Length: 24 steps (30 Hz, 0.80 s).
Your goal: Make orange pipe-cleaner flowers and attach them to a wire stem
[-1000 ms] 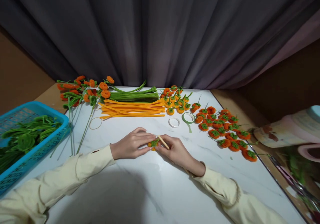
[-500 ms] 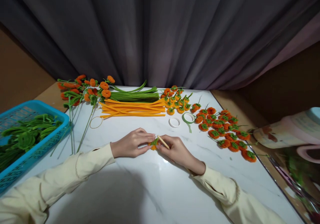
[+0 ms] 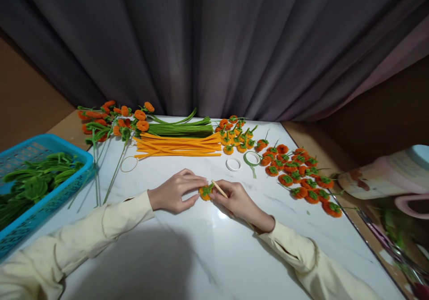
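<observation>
In the middle of the table a small yellow-orange pipe-cleaner flower (image 3: 204, 194) with a green star-shaped top faces up. My left hand (image 3: 176, 191) pinches it from the left between thumb and fingers. On its right side, my right hand (image 3: 239, 201) is closed around a short pale wooden stick (image 3: 220, 189), whose upper end points toward the flower's green part. The fingertips of the right hand are beside the flower; whether they also grip it is unclear.
Yellow pipe cleaners (image 3: 179, 145) and green pipe cleaners (image 3: 184, 128) lie behind. Orange flowers (image 3: 298, 168) spread rightward, near green tape (image 3: 252, 158) and a white ring (image 3: 233, 164). A blue basket (image 3: 87, 159) stands left, stemmed flowers (image 3: 142, 125) at back left, a tumbler (image 3: 378, 175) right.
The left fingers have drawn back a little, so more of the yellow-orange flower shows. The right hand keeps the stick at nearly the same spot.
</observation>
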Available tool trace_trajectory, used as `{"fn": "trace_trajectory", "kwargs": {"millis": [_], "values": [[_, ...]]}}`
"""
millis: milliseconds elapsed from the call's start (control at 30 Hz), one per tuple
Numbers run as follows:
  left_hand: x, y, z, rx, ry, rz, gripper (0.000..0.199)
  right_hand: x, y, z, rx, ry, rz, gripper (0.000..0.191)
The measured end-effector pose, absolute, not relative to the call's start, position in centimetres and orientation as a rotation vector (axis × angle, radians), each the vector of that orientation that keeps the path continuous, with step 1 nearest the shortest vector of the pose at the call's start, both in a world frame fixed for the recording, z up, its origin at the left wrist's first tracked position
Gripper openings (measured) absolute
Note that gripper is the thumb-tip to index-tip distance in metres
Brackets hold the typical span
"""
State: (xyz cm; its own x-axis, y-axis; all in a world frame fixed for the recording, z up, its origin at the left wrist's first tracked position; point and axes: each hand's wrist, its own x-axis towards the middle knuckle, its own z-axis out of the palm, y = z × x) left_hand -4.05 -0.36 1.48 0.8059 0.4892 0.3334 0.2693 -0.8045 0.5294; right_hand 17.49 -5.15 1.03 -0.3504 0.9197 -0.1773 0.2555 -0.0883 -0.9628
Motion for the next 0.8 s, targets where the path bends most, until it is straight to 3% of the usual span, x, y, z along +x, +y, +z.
{"fn": "trace_trajectory", "kwargs": {"millis": [100,233,367,633,800], "values": [[-4.0,-1.2,1.8,2.498,0.775,0.777,0.014,17.4,-5.2,0.9,-1.304,-1.582,1.461,0.016],[-3.3,-2.5,2.2,2.434,0.761,0.718,0.008,17.3,-5.2,1.1,-1.294,-1.574,1.453,0.015],[-2.9,-2.6,2.2,2.397,0.762,0.629,0.018,17.3,-5.2,1.3,-1.267,-1.61,1.414,0.015],[-3.0,-1.7,1.8,2.257,0.725,0.624,0.014,17.5,-5.1,1.1,-1.257,-1.661,1.378,0.015],[-3.0,-1.2,1.7,2.177,0.698,0.546,0.022,17.5,-5.2,1.2,-1.262,-1.65,1.369,0.012]]}}
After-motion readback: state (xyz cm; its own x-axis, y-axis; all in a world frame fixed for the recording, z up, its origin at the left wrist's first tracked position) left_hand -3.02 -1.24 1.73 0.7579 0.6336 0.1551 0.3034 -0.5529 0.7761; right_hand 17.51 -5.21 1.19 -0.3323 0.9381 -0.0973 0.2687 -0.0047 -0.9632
